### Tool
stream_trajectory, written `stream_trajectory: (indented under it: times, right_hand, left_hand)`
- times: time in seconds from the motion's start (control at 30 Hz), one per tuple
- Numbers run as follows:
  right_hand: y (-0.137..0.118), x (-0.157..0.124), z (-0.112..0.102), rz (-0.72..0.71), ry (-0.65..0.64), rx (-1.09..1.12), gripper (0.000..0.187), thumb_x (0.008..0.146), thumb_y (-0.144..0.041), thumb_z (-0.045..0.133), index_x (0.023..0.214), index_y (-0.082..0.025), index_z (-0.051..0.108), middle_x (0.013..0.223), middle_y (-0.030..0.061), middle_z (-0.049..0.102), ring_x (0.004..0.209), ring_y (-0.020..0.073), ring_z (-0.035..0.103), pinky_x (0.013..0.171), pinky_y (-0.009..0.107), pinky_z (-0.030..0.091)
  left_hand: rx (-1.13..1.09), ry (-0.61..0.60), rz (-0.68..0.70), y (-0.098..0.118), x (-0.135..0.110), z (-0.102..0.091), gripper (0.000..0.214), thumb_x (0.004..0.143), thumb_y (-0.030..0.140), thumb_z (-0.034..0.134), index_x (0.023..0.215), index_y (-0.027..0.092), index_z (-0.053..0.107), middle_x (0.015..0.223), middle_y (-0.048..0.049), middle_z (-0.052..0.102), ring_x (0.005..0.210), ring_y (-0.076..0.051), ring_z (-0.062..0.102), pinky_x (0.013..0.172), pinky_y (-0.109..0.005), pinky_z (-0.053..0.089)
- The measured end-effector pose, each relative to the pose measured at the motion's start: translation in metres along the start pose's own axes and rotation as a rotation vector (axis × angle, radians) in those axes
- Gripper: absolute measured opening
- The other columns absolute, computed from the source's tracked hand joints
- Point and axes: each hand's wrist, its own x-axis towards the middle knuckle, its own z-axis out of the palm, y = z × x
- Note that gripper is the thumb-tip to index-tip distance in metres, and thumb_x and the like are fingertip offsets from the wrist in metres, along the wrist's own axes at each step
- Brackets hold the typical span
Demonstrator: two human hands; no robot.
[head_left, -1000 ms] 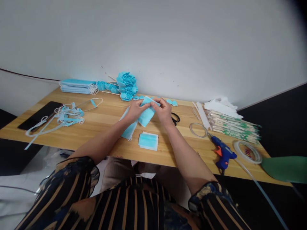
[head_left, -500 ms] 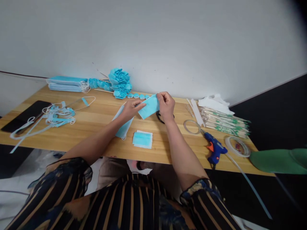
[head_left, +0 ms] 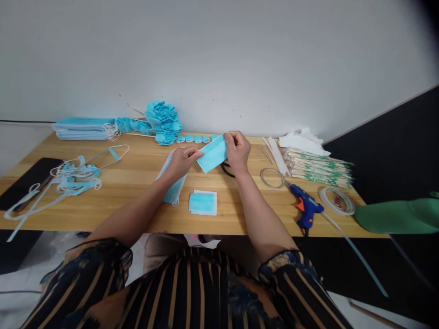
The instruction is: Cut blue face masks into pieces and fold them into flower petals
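Observation:
A folded piece of light blue mask fabric [head_left: 213, 154] is held just above the wooden table [head_left: 137, 205] between both hands. My left hand [head_left: 181, 161] pinches its lower left end. My right hand [head_left: 238, 150] pinches its upper right end. Under my left wrist lies another blue mask [head_left: 170, 192], flat on the table. A small stack of cut blue and white squares [head_left: 203, 202] sits in front of my hands. Black scissors [head_left: 227, 168] lie partly hidden under my right hand.
Along the wall stand a stack of blue masks [head_left: 84, 128] and a blue fabric flower on sticks [head_left: 163, 122]. Cut straps and ear loops [head_left: 68, 176] and a black phone [head_left: 27, 180] lie left. Right: tape rolls [head_left: 272, 177], a blue glue gun [head_left: 307, 208], packed chopsticks [head_left: 317, 168], white scraps [head_left: 302, 141].
The blue piece has gone from being worked low near the table to stretched between both hands. The camera view has swung slightly to the right.

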Motion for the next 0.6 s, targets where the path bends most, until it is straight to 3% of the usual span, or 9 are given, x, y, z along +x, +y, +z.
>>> stream_trajectory:
  times: [0.3,0.47,0.6]
  right_hand:
    - [0.002,-0.001,0.003,-0.015,0.008,-0.006,0.039,0.094,-0.057,0.059,0.075,-0.023,0.058,0.067,-0.0029,0.051,0.066,0.0142,0.046,0.067,0.03,0.041]
    - [0.005,0.0,0.006,-0.056,-0.004,-0.011,0.036,0.094,-0.053,0.06,0.076,-0.023,0.059,0.067,-0.0027,0.052,0.066,0.014,0.047,0.067,0.031,0.041]
    - [0.002,0.002,0.005,-0.043,-0.027,-0.043,0.036,0.094,-0.053,0.06,0.075,-0.023,0.059,0.068,-0.0022,0.053,0.067,0.0142,0.048,0.067,0.03,0.042]
  left_hand:
    - [0.0,-0.02,0.019,-0.002,0.002,0.0,0.037,0.08,0.051,0.064,0.059,0.02,0.059,0.054,0.0027,0.051,0.055,-0.013,0.045,0.058,-0.027,0.033]
    - [-0.083,-0.027,-0.007,-0.008,0.003,0.005,0.026,0.079,0.045,0.066,0.077,0.019,0.069,0.061,0.0025,0.057,0.055,-0.012,0.051,0.057,-0.026,0.038]
    - [-0.156,-0.05,-0.029,-0.01,0.004,0.009,0.025,0.078,0.044,0.066,0.084,0.019,0.067,0.063,0.0023,0.06,0.054,-0.012,0.054,0.056,-0.025,0.041]
